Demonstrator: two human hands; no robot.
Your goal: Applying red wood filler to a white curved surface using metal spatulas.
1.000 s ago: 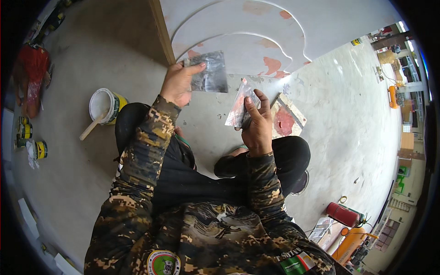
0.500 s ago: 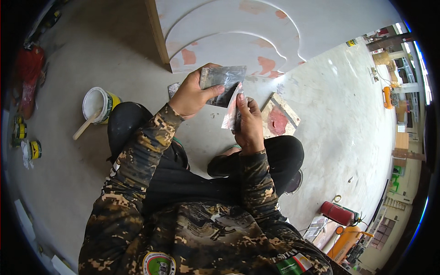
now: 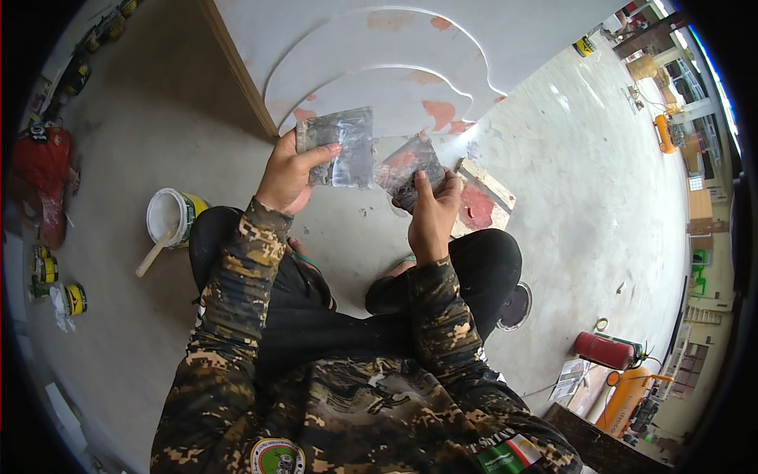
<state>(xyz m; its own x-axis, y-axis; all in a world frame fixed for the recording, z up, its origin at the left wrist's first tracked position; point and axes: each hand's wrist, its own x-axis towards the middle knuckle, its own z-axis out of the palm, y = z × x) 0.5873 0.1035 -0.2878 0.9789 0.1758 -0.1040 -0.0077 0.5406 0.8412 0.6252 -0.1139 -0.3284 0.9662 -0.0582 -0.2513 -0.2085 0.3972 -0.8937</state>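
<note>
My left hand grips a thin, square metal putty blade, its thumb lying across the shiny face. A second flat putty blade, smeared with pinkish putty, is pinched in my right hand. The two blades are held apart at about the same height above the floor. Just beyond them stands a white panel with curved raised lines and salmon-coloured patches. Beside my right hand, a pale board on the floor carries a blob of red putty.
Left of my knee stands an open white and yellow bucket with a wooden stick in it. A person in a red top is at the far left, near small cans. A red cylinder and an orange tank lie at lower right.
The blades, which overlapped before, are now apart. My left hand has moved left, and the right blade has turned so its smeared face shows. The whole view has shifted slightly.
</note>
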